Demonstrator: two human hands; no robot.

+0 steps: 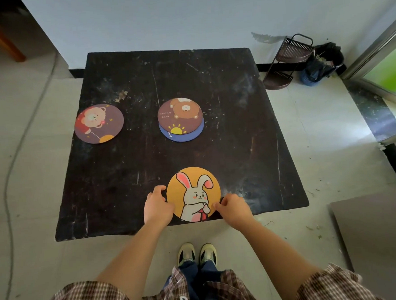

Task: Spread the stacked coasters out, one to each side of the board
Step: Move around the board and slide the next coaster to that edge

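A dark square board (pixel 238 147) lies on the floor. An orange rabbit coaster (pixel 193 193) rests flat at the board's near edge. My left hand (pixel 157 204) grips its left rim and my right hand (pixel 234 206) pinches its lower right rim. In the board's middle a brown bear coaster (pixel 179 115) sits on a blue coaster (pixel 182 137), slightly offset. A purple bear coaster (pixel 98 123) lies alone by the left side.
A brown corner rack (pixel 286 63) and a dark bag over a blue basket (pixel 321 63) stand beyond the board's far right corner. A cable (pixel 8 175) runs along the floor at left. My shoes (pixel 197 254) are just below the board's near edge.
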